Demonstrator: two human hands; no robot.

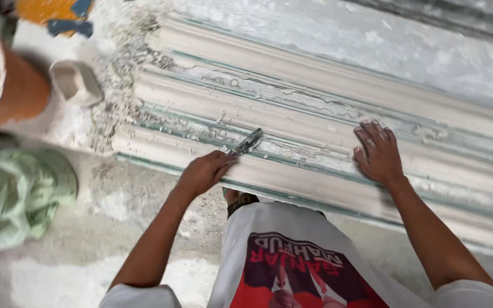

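Note:
A long pale plaster moulding [315, 108] with ridges and greenish grooves runs diagonally across a workbench. My left hand [203, 171] grips a small metal scraper [247, 142], its blade resting in a groove of the moulding amid flaking plaster. My right hand [379, 153] lies flat on the moulding farther right, fingers spread and dusted white, holding nothing.
Crumbled plaster debris [115, 80] lies at the moulding's left end beside a small white cup-shaped piece [75, 82]. A green crumpled bag [15, 197] sits on the dusty floor at left. Another person's arm [21, 91] shows at upper left.

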